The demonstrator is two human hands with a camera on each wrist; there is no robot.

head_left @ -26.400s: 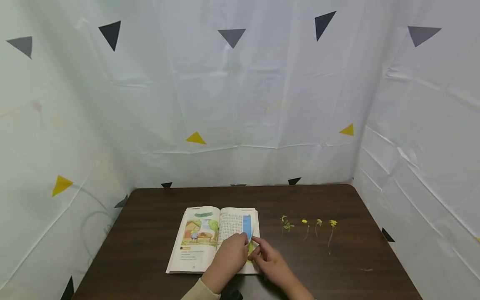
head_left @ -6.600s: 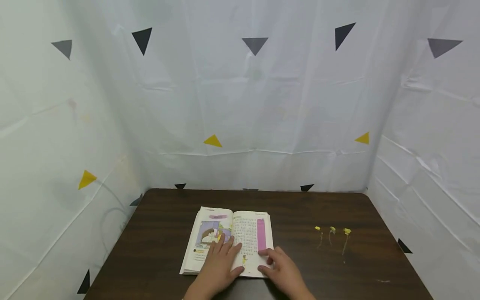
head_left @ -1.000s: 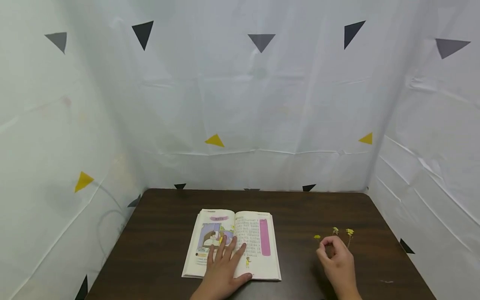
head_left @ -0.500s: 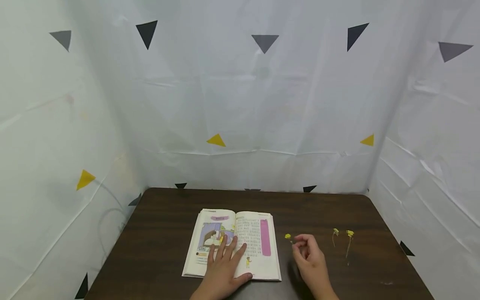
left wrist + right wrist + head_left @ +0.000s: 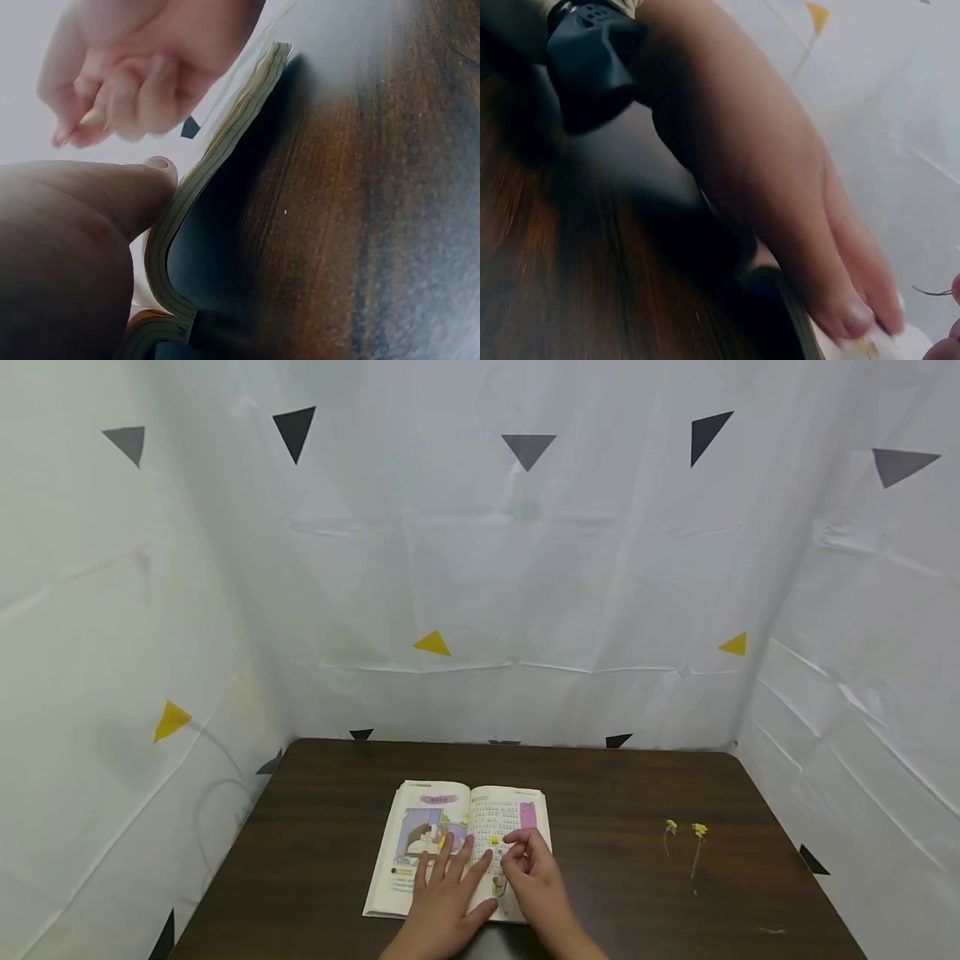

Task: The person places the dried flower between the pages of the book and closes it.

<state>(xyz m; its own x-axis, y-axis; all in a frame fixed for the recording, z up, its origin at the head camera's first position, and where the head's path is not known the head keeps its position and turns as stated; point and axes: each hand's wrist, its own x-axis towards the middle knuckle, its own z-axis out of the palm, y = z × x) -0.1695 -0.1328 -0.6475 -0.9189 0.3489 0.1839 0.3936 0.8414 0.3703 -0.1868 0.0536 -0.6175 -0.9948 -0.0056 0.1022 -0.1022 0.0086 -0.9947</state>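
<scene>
An open picture book [image 5: 390,897] lies on the dark table. My left hand [image 5: 442,897] rests on it with spread fingers, across the fold. My right hand [image 5: 538,881] is over the right page, pinching a small yellow flower [image 5: 493,840] by its stem, with the bloom pointing left above the printed text. In the left wrist view, my left thumb [image 5: 97,195] lies by the book's lower edge, and my right hand [image 5: 150,82] shows pinched fingertips beyond it. At the right wrist view's edge, a thin stem [image 5: 932,292] sticks out from my right fingertips [image 5: 955,289].
Two more yellow flowers, a shorter one [image 5: 671,828] and a longer one [image 5: 698,839], lie on the table [image 5: 615,785] right of the book. A white curtain [image 5: 480,568] with printed triangles surrounds the table. A black wrist device [image 5: 592,67] is on my left wrist.
Earlier pages with blue were turned to the pink ones, and the green sprig left the table. My right hand then picked up the leftmost yellow flower and carried it left over the book.
</scene>
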